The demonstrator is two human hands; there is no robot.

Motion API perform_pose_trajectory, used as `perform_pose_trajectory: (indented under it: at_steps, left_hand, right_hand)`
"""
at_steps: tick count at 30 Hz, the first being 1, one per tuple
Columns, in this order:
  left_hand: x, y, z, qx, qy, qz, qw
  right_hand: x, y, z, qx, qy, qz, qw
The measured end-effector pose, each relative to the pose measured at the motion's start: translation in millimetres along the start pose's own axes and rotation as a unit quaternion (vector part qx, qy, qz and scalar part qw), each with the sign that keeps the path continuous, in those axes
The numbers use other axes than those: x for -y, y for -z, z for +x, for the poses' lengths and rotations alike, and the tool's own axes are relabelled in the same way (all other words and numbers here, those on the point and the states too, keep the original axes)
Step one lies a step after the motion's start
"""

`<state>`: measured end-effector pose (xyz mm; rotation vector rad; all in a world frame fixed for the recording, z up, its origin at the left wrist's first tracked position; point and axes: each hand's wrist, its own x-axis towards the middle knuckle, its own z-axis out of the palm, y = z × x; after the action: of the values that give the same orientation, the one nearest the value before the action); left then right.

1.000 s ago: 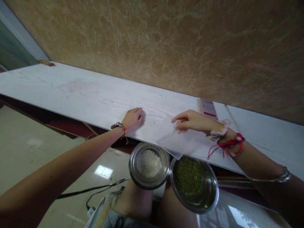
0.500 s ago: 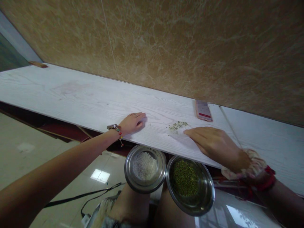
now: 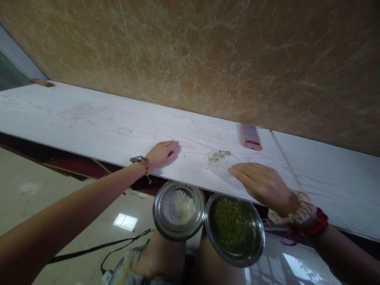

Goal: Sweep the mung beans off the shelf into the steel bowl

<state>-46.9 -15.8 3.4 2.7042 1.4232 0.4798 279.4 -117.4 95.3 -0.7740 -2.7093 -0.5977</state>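
My left hand [image 3: 162, 153] lies on the white wood-grain tabletop [image 3: 118, 118], its fingers stretched out and nothing in it. My right hand [image 3: 258, 180] is over the table with its fingers pressed together and pointing left. Just beyond its fingertips is a small scatter of green beans [image 3: 219, 156]. A pale patch [image 3: 221, 168] lies between the beans and the fingertips; whether it is a thin sheet or bare tabletop I cannot tell. What the right fingers pinch, if anything, is hidden.
Below the table edge, on my lap, a steel bowl [image 3: 158, 225] holds white rice [image 3: 179, 206]; another steel bowl [image 3: 259, 241] holds green beans. A phone [image 3: 251, 136] lies near the marbled wall [image 3: 208, 55]. Black straps [image 3: 97, 248] hang at lower left.
My right hand has drawn slightly back from the beans, and more of the pale patch shows beside it. My left hand keeps its place on the table. The whole view has shifted a little.
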Motion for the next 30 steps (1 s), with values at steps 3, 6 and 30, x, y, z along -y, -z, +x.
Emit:
perform_pose_trajectory:
  at_steps: [3,6,30]
  left_hand:
    - [0,0.7,0,0.006,0.004,0.002,1.000]
    - [0,0.0,0,0.008,0.005,0.008,1.000]
    - [-2,0.1,0,0.000,-0.004,0.019,1.000]
  right_hand:
    - [2,3,0,-0.001,0.025,-0.009,1.000]
    - [2,10,-6,-0.026,0.036,-0.014,0.999]
    - [5,-3,2,-0.029,0.002,-0.016,0.999]
